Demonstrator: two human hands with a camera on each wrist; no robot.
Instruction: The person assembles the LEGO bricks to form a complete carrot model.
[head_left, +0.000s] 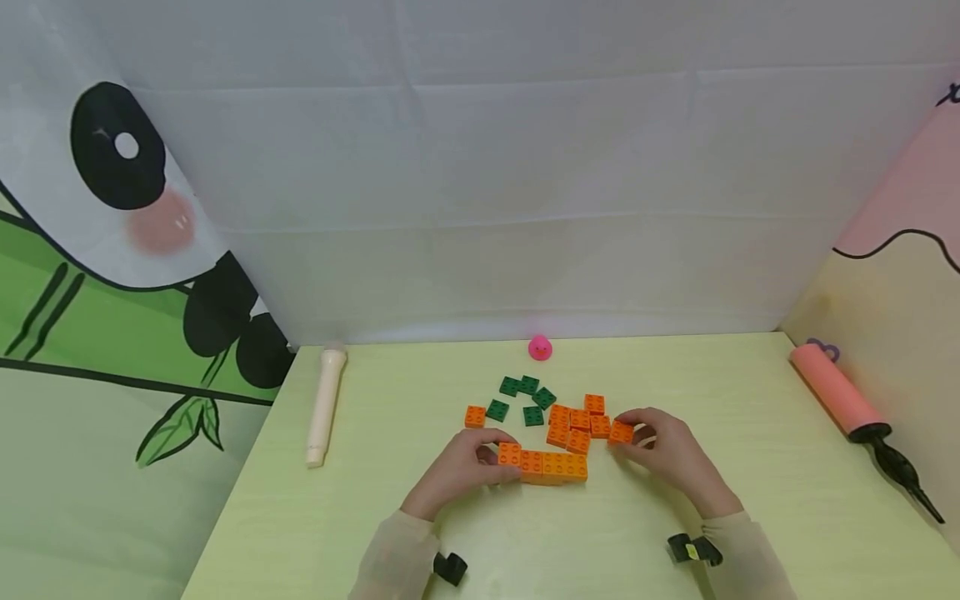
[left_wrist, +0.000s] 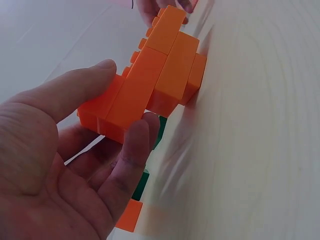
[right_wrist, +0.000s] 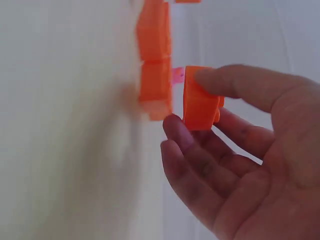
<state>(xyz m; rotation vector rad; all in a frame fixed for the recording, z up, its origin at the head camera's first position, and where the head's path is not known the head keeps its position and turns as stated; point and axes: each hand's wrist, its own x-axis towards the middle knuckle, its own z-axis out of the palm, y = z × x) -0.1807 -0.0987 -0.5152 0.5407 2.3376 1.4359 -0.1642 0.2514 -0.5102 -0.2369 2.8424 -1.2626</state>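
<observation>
My left hand [head_left: 467, 468] grips the left end of an orange brick assembly [head_left: 555, 467], thumb on one side and fingers on the other. Seen from the left wrist, the assembly [left_wrist: 137, 87] is stepped, with a long upper row and shorter bricks beneath it. To the right, my right hand [head_left: 678, 454] pinches a single orange brick [right_wrist: 200, 100] between thumb and fingers, its studs facing the palm side. Loose orange bricks [head_left: 578, 420] lie clustered just left of that hand. Beyond my left hand sits one separate orange brick [head_left: 475, 417].
Several green bricks [head_left: 533, 415] are scattered behind the assembly. A small pink ball [head_left: 540, 347] lies at the table's back edge. On the left is a pale rod [head_left: 327, 408]; at the right edge, a pink cylinder [head_left: 836, 390] with a black nozzle. White cloth [head_left: 480, 208] hangs behind.
</observation>
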